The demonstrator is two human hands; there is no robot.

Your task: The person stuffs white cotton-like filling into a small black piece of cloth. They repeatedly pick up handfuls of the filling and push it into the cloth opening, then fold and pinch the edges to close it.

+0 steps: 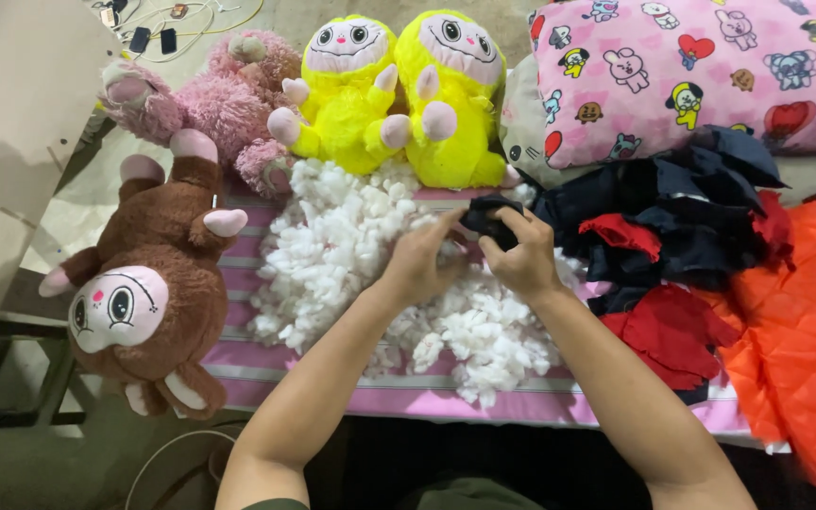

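Note:
My left hand (419, 262) and my right hand (522, 255) meet over a heap of white stuffing fluff (342, 246). Together they hold a small dark navy fabric piece (489, 218); the right hand's fingers curl around it and the left hand pinches at its near edge. Some fluff shows between the two hands. The heap lies on a pink striped cloth (266, 366) that covers the work surface.
A brown plush toy (148, 293) lies at the left. A pink plush (229, 94) and two yellow plush toys (399, 94) sit behind the fluff. At the right lie navy and red fabric pieces (672, 236), orange quilted cloth (800, 340) and a pink cartoon-print pillow (691, 66).

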